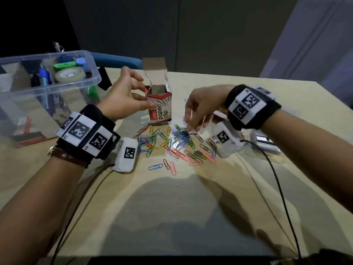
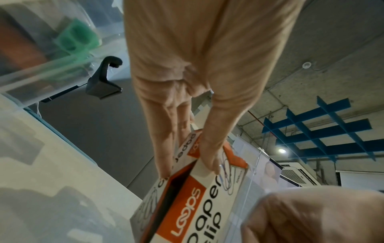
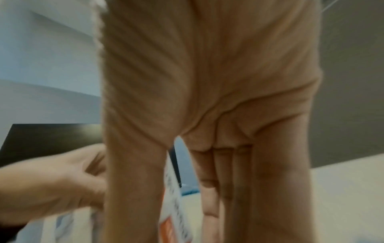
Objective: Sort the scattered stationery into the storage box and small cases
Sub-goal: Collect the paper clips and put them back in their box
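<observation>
We see the paper clip box [image 1: 160, 108] standing upright near the table's [image 1: 248, 188] middle with its top flap open, our left hand [image 1: 122, 98] pinching its upper part between thumb and fingers from nine o'clock. At its five o'clock the coloured paper clips [image 1: 172, 144] lie scattered, and our right hand [image 1: 200, 106] hangs over them, fingertips down in the heap; whether they hold a clip, we cannot tell. Off at ten o'clock sits the clear storage box [image 1: 47, 88], tape roll [image 1: 69, 74] inside.

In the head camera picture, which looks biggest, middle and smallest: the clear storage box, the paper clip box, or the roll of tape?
1. Clear storage box, by far the biggest.
2. Paper clip box, held upright by the left hand.
3. Roll of tape, lying inside the storage box. It sits farther from the camera, so it may look a bit smaller than it is.
</observation>
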